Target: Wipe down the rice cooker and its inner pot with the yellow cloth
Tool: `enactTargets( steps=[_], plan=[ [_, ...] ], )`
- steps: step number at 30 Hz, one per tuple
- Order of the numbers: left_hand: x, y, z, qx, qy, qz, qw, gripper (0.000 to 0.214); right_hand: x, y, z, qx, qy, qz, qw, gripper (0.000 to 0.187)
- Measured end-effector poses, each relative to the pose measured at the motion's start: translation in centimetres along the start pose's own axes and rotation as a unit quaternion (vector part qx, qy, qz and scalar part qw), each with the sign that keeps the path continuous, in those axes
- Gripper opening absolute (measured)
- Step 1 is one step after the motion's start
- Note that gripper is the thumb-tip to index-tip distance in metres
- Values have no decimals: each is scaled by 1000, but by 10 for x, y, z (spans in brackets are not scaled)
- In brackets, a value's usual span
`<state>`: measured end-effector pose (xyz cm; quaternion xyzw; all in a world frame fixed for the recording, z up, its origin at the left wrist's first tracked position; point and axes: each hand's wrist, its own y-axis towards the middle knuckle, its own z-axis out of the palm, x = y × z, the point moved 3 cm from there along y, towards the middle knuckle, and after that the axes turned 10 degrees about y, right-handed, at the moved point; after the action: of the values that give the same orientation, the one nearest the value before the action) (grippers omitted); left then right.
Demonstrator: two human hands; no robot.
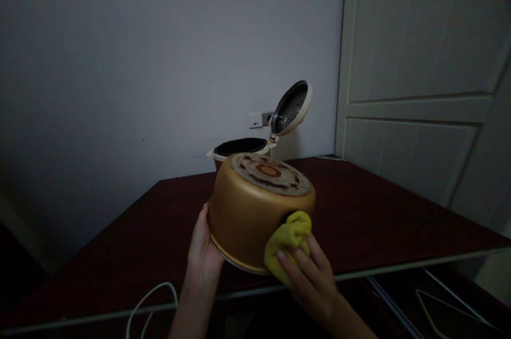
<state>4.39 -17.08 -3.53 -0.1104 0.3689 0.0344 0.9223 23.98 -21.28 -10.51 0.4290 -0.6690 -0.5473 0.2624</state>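
Note:
A gold inner pot [243, 211] is tipped upside down above the front of the table, its stained grey base facing up and away. My left hand [204, 246] grips the pot's rim at the left side; some of its fingers are hidden behind or inside the pot. My right hand [313, 278] is closed round a yellow-green cloth [289, 243] and presses it against the pot's right side wall. Behind the pot stands a rice cooker [241, 146], its hinged lid [293, 107] raised.
The dark red table [359, 211] reaches back to the wall. A socket [255, 120] sits on the wall behind the cooker. A white cable [154, 291] loops over the front edge. Below right is an open drawer [431, 302]; a white panelled door [419, 89] stands at the right.

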Motion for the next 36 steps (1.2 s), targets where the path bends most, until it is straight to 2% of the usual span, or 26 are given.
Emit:
enactTargets(
  steps=[3, 6, 8, 10, 12, 15, 17, 19, 22, 24, 28, 30, 33, 36],
  plan=[
    [10, 2, -9, -50, -21, -48, 997, 32, -15, 2, -1, -124, 16, 94, 988, 59],
    [19, 3, -16, -82, -42, -29, 995, 33, -28, 12, 5, -200, 74, 239, 947, 57],
    [24, 5, -24, -101, -59, -13, 993, 33, -37, 18, 10, -236, 134, 339, 901, 48],
    [29, 8, -33, -95, -72, 0, 993, 35, -49, 22, 16, -263, 197, 429, 842, 43],
    [32, 14, -43, -62, -79, 19, 995, 38, -62, 27, 22, -284, 261, 489, 783, 43],
    [34, 23, -56, 26, -72, 41, 996, 40, -86, 36, 32, -306, 369, 534, 696, 40],
    [35, 27, -59, 92, -66, 39, 993, 41, -102, 45, 39, -303, 438, 548, 645, 35],
    [36, 28, -60, 126, -65, 38, 989, 42, -117, 55, 45, -269, 501, 559, 604, 31],
    [34, 26, -59, 100, -59, 55, 992, 41, -134, 71, 53, -161, 580, 592, 535, 26],
    [33, 22, -58, 75, -53, 58, 994, 37, -143, 83, 56, -74, 604, 616, 499, 24],
    [35, 16, -50, 67, -46, 36, 996, 33, -158, 108, 56, 57, 604, 636, 478, 21],
    [37, 13, -47, 42, -28, 28, 998, 34, -163, 123, 56, 109, 595, 629, 488, 19],
    [40, 6, -39, -3, 11, 22, 1000, 35, -165, 152, 58, 207, 576, 566, 552, 19],
    [42, -2, -30, -25, 21, 20, 999, 36, -152, 184, 59, 347, 528, 469, 617, 24]
  ],
)
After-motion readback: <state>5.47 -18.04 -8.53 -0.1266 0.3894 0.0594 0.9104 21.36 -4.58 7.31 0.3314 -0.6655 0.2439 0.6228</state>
